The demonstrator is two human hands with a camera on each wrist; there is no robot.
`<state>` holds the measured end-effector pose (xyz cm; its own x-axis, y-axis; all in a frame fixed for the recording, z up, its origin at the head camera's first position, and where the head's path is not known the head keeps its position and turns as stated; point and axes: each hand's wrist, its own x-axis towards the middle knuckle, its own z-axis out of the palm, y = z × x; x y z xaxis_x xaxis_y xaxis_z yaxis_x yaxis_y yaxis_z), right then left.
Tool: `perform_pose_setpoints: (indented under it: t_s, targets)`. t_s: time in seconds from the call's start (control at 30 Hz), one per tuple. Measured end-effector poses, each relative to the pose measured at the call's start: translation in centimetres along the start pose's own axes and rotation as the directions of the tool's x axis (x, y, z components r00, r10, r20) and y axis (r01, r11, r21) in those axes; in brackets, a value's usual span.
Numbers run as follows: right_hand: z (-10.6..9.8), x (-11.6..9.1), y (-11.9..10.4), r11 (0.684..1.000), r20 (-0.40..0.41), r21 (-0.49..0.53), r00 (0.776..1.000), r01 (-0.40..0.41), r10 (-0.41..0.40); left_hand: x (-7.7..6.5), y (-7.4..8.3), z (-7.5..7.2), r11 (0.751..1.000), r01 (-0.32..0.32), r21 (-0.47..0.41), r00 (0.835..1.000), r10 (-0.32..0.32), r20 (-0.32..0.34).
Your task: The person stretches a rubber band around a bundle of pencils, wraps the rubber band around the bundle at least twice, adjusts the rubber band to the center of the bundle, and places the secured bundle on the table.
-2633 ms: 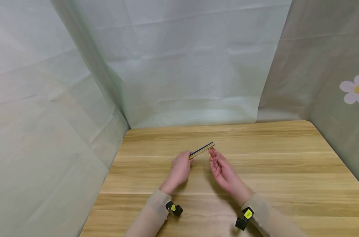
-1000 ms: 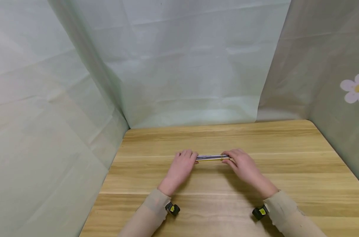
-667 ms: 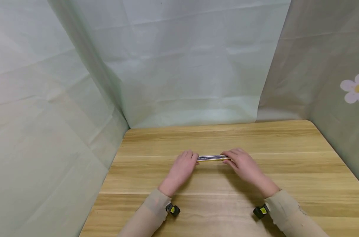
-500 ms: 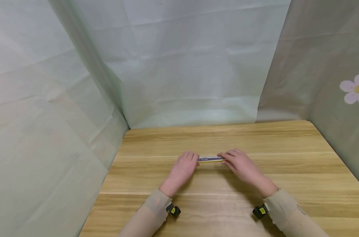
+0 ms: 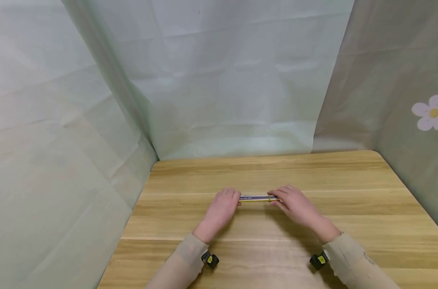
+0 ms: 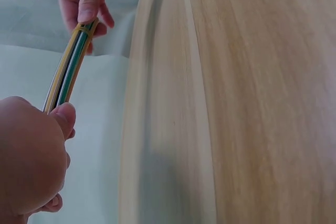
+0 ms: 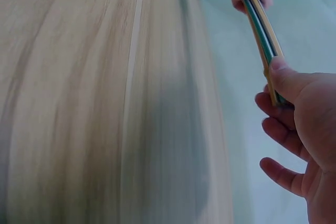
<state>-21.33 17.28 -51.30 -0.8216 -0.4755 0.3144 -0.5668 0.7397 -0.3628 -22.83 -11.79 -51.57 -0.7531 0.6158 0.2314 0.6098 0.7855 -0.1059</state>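
Note:
A bundle of pencils [image 5: 253, 198], with yellow, dark and green sides showing, is held level above the table between both hands. My left hand [image 5: 220, 209] grips its left end, thumb along the near side in the left wrist view. At the right end, my right hand [image 5: 296, 206] pinches the bundle between thumb and forefinger. In the right wrist view, the other fingers [image 7: 281, 177] of that hand are spread loosely below. A thin yellowish rubber band [image 6: 85, 29] circles the bundle close to the right hand. Both hands cover the pencil ends.
Below the hands lies a wood-grain table [image 5: 190, 176]. Pale cloth sheets [image 5: 226, 100] hang behind it and at both sides, the right one bearing a flower print [image 5: 434, 113]. Each wrist wears a small black camera [image 5: 209, 260].
The bundle has gone from slanted to level. My right hand, earlier drawing the band at the bundle's end, now pinches that end. During the last second the fingers there have shifted only slightly.

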Motion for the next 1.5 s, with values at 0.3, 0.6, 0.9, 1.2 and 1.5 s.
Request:
perform_pose_setpoints:
  t_s: [0.3,0.6,0.9,1.2,1.5]
  targets:
    - [-0.6,-0.4,1.0,1.0,0.01,-0.024,1.0,-0.016,0.016,-0.3,-0.8,-0.1,0.999,0.04,0.003,0.999,-0.04,0.033]
    - [-0.4,-0.6,1.2,0.998,0.011,-0.06,1.0,0.0,0.001,0.1,-0.4,0.1,1.0,0.002,0.008,1.0,-0.002,0.007]
    - [0.0,-0.8,1.0,0.997,0.029,-0.079,0.999,-0.014,0.016,0.3,0.4,0.4,1.0,-0.003,0.019,1.0,0.003,0.001]
    - [-0.4,-0.8,0.9,0.995,0.023,-0.104,1.0,-0.002,0.005,0.7,0.9,0.3,1.0,-0.011,-0.012,1.0,0.011,0.028]
    - [-0.2,-0.9,0.8,0.995,0.015,-0.099,1.0,0.018,-0.017,0.8,1.3,0.5,1.0,-0.019,-0.007,0.999,0.019,0.026]
